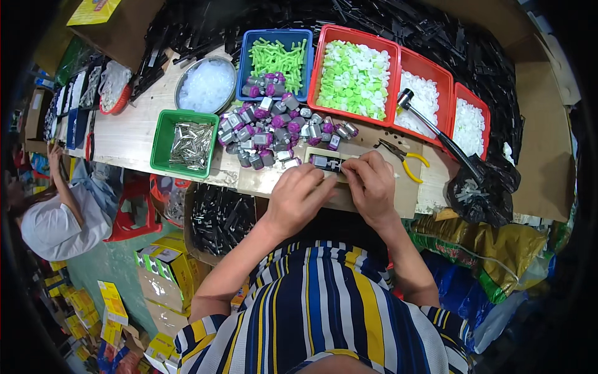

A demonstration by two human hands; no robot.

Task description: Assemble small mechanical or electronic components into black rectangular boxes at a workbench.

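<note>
A small black casing (pixel 315 163) with a silver motor and white gear-like parts lies in a cream-coloured holder (pixel 319 151) at the table's near edge. My left hand (pixel 298 196) is closed at the holder's near left side, its fingertips bent together beside the casing. My right hand (pixel 372 182) pinches at the casing's right end; whatever lies between its fingertips is hidden. Beyond the holder is a pile of small silver motors (pixel 254 132) with purple ends. Yellow-handled pliers (pixel 408 159) lie to the right of my right hand.
A green bin (pixel 156 149) of metal pins, a round metal bowl (pixel 180 93), a blue bin (pixel 246 47) of green parts and red bins (pixel 393 68) of white and green pieces line the table. A black-handled hammer (pixel 445 137) leans over them. Another person (pixel 68 215) sits left.
</note>
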